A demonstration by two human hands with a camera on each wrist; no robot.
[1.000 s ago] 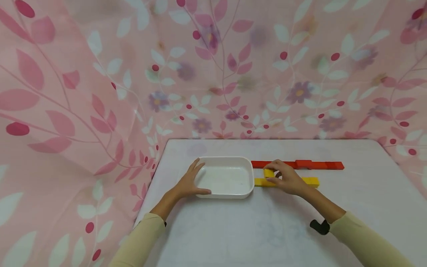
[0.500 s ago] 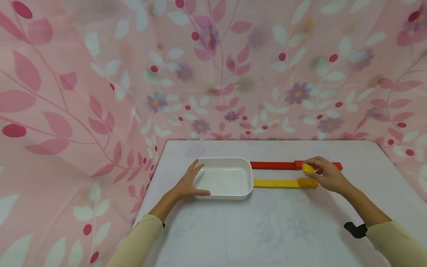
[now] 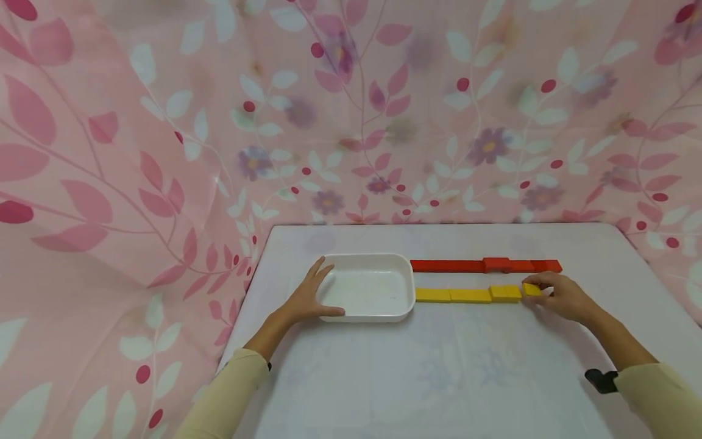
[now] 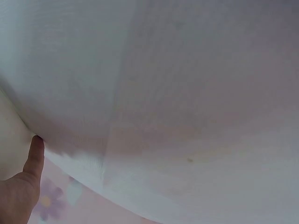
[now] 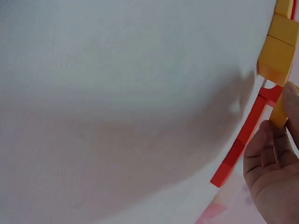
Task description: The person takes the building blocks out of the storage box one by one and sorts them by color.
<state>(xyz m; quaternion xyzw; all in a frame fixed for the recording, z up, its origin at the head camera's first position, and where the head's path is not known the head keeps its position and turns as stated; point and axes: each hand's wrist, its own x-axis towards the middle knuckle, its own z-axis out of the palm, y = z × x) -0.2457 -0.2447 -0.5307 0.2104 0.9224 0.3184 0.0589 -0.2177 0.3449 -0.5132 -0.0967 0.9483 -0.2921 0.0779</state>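
Observation:
A white tray (image 3: 406,277) sits on the white table, and my left hand (image 3: 311,300) rests on its left rim with straight fingers, the thumb (image 4: 33,156) showing in the left wrist view. To the tray's right run a row of red blocks (image 3: 485,266) and, nearer me, a row of yellow blocks (image 3: 467,295). My right hand (image 3: 559,296) pinches a small yellow block (image 3: 531,289) at the right end of the yellow row. In the right wrist view the yellow blocks (image 5: 280,46) and red blocks (image 5: 245,137) lie beside my fingers (image 5: 268,149).
Pink floral cloth (image 3: 351,122) hangs behind and to the left of the table (image 3: 439,372). A dark wrist strap (image 3: 600,380) shows on my right forearm. The tray's inside holds nothing.
My right hand carried a small yellow block from the left end of the yellow row, over the rows, down to the row's right end. The left hand stayed on the tray.

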